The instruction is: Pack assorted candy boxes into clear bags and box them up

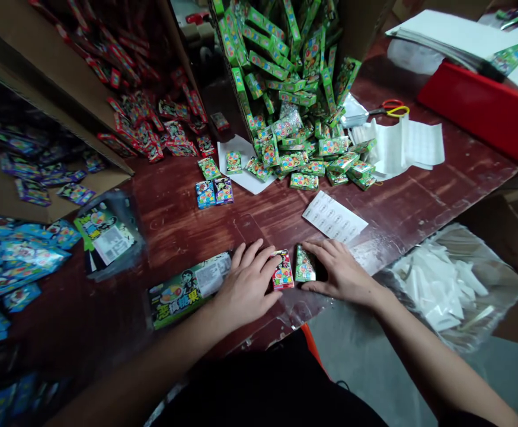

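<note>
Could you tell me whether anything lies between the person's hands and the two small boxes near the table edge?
Nothing visible does: the left hand rests against the red box, the right hand against the green box, side by side.

Dim rm: worn red-brown wood table (419, 196), grey floor (361, 356) below, cardboard boxes (19, 35) behind.

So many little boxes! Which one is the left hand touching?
The red box, against the fingers of the left hand. It is the only red one near the hands; the green box beside it touches the right hand.
</note>
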